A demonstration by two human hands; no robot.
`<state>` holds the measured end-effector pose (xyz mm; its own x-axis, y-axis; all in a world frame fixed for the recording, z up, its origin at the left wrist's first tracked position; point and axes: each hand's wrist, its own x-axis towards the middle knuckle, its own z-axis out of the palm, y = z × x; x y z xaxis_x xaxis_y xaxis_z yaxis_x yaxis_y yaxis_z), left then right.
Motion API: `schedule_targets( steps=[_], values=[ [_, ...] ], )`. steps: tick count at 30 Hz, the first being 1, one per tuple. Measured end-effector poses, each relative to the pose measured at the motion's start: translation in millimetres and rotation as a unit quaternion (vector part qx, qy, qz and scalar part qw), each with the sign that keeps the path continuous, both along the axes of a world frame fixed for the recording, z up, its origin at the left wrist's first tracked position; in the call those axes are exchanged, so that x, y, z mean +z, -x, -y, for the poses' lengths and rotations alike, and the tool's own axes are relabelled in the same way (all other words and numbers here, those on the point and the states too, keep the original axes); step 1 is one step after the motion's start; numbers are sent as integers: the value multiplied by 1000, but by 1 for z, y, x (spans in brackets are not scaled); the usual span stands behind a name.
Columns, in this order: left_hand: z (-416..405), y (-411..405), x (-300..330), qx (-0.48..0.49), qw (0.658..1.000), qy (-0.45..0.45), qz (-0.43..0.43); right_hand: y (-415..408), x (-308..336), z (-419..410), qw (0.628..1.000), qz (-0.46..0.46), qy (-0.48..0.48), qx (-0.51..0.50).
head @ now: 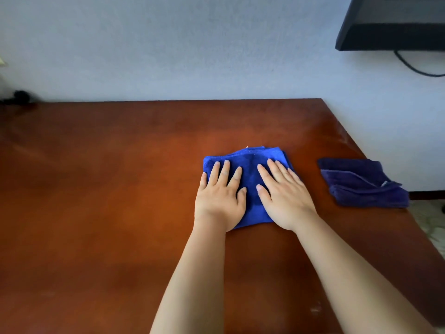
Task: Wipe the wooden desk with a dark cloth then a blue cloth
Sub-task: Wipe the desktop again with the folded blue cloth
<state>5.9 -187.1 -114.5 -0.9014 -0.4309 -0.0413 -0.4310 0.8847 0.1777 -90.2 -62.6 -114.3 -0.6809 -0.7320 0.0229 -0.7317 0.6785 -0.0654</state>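
A bright blue cloth (250, 160), folded, lies right of centre on the reddish-brown wooden desk (108, 189). My left hand (220, 196) lies flat on its left half with straight, spread fingers. My right hand (284, 194) presses flat on its right half, fingers straight and pointing away from me. Much of the cloth is hidden under both palms. A dark navy cloth (361, 183), loosely folded, rests by the desk's right edge, apart from both hands.
The desk's far edge meets a pale wall (192, 44). A black monitor or screen (395, 22) with a cable hangs at the upper right. A small dark object (20, 95) sits at the far left corner. Light floor shows beyond the right edge.
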Motion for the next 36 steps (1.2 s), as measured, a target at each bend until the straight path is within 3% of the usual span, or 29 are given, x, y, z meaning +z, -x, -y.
schedule_targets(
  steps=[21,28,36],
  values=[
    [-107,-112,0,-61,998,7,17,-128,-2,-117,999,31,2,-45],
    [-89,-89,0,-60,998,7,22,-107,-4,-103,998,21,22,-47],
    [-43,-19,-1,-37,999,7,12,-30,-2,-53,999,5,28,-31]
  ],
)
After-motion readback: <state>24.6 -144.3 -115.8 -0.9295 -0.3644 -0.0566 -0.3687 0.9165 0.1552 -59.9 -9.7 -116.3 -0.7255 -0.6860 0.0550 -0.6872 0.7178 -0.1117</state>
